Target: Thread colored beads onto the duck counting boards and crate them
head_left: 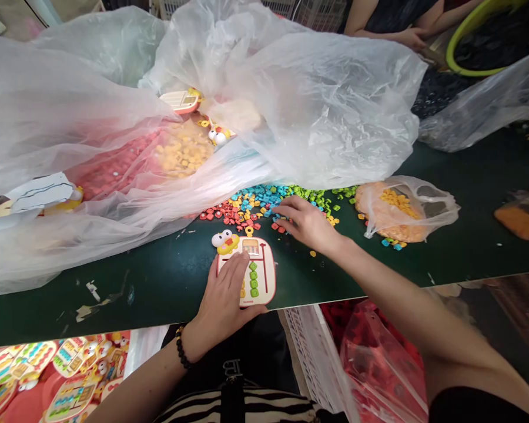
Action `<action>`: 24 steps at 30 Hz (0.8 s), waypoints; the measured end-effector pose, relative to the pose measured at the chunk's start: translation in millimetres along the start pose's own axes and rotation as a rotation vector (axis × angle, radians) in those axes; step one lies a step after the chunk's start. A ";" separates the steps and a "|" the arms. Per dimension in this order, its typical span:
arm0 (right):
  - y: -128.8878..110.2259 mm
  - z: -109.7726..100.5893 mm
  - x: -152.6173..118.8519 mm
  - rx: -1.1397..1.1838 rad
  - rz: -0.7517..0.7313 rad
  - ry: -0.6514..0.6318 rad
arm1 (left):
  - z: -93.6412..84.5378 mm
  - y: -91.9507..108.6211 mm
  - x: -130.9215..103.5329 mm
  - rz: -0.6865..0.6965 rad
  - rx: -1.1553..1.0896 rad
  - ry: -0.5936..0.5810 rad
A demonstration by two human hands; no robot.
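Note:
A white sliding-puzzle toy board with a red rim and a big-eyed yellow duck head lies at the table's near edge. Green pieces stand in a column on it, with yellow ones partly covered. My left hand grips the board, fingers across its face and thumb along its lower edge. My right hand reaches over a pile of small pieces, its fingers apart and fingertips among blue pieces and red pieces. Whether a fingertip touches a piece, I cannot tell. Green pieces lie just beyond that hand.
Large clear plastic bags cover the table's far side. A small bag of yellow pieces sits at right. Finished-looking toy boards fill a container below left; a white crate stands below. Across the table, a person's hands are near a yellow-green basin.

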State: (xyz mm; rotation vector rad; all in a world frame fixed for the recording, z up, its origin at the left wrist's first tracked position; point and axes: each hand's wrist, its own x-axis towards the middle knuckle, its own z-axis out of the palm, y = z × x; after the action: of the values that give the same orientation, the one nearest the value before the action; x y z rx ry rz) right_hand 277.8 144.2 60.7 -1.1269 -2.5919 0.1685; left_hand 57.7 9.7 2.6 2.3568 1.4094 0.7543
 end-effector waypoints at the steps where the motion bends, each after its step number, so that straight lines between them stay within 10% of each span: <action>1: -6.3 1.6 -5.7 0.056 -0.052 0.013 | 1.2 -0.4 -0.6 -0.001 -0.010 0.017; 6: -52.7 21.9 -26.6 0.255 -0.339 -0.125 | 5.9 -1.6 -2.6 0.003 -0.039 0.083; 15: -51.4 31.7 -32.7 0.088 -0.187 -0.048 | 3.8 0.2 -1.6 -0.033 -0.024 0.020; 24: -79.2 18.2 -56.7 0.392 -0.114 -0.026 | 5.9 -2.2 -4.1 0.003 0.022 0.035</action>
State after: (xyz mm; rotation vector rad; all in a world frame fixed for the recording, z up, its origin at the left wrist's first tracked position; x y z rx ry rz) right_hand 253.5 48.9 48.3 -0.8385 -2.4848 0.6359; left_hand 57.9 7.2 -4.5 2.3735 1.4354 0.7882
